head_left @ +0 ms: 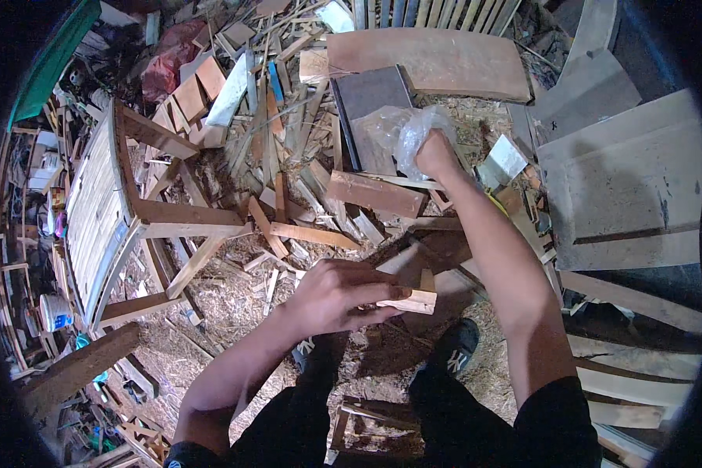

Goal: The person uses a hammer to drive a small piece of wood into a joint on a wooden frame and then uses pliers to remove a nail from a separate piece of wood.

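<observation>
Pale wood (421,303) is clamped by the left hand (339,295), seemingly for steadiness, while the right hand's (438,157) grip, hidden by clear plastic (409,147) towards one o'clock, cannot be told.

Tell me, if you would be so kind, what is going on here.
A person's left-hand grip holds a small pale wood block above the floor. The right-hand grip reaches out to a crumpled clear plastic bag, which hides some of the fingers. Wood scraps lie on the floor ahead.
</observation>
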`<state>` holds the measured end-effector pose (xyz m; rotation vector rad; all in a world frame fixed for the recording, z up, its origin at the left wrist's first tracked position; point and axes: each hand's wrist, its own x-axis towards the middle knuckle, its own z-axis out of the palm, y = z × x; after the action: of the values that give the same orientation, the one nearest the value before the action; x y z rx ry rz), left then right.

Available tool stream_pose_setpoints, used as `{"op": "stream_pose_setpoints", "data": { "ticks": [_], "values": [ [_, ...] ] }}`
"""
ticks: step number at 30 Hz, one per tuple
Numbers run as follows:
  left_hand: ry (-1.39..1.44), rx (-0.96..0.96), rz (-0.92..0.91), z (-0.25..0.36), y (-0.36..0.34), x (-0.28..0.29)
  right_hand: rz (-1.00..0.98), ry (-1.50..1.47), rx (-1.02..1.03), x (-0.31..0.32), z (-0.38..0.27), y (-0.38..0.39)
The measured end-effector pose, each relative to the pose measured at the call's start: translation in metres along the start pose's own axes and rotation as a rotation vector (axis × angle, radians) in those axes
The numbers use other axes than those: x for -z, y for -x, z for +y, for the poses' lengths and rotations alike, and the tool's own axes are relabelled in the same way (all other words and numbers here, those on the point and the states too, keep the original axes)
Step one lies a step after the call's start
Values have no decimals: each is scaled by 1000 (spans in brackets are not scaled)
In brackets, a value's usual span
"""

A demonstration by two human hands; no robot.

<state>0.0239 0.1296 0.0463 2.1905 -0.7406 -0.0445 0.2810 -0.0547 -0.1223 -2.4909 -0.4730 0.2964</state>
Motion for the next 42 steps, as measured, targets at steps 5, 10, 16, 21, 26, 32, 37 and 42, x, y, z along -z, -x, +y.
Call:
{"op": "stream_pose_setpoints", "data": {
  "ticks": [5, 10, 16, 21, 26, 32, 37, 42],
  "values": [
    [25, 13, 6, -1, 0, -1, 67, -158, 185, 24, 2, 6],
    [1, 3, 1, -3, -2, -2, 185, -744, -52, 79, -10, 34],
    [28, 65, -61, -1, 2, 1, 103, -1245, -176, 115, -23, 69],
    [-31, 16, 15, -1, 2, -5, 68, -1247, -131, 126, -28, 86],
    [-43, 43, 2, 0, 2, -3, 108, -1166, -131, 145, -62, 125],
    [-3, 66, 33, 1, 2, -3, 273, -757, -31, 154, -112, 218],
    [15, 118, 58, 5, 2, -6, 258, -661, 26, 129, -123, 266],
    [1, 73, 68, 2, 4, -8, 300, -564, 170, 126, -120, 270]
  ]
}}
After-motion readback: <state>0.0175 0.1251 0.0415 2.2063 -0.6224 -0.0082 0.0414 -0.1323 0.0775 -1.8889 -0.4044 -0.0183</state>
